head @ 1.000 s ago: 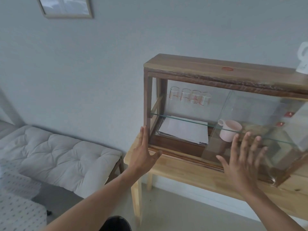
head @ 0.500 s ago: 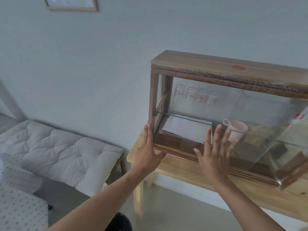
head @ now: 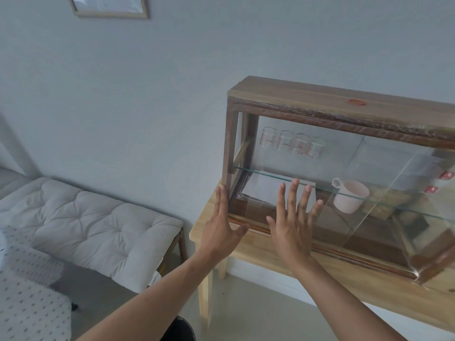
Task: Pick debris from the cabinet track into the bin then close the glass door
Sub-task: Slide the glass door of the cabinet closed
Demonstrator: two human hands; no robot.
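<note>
glass sits under the flat right hand, fingers spread and pressed on the sliding glass door, gripping nothing. a second ago that palm was far to the right, over the pink mug; it has since slid left, taking the pane with it, so its leading edge now looks to be at or very near the left post. the left hand, open, fingers together, braces that post of the wooden cabinet. the bottom track looks free of debris. the dark bin stands on the floor below. closing seems nearly done.
</note>
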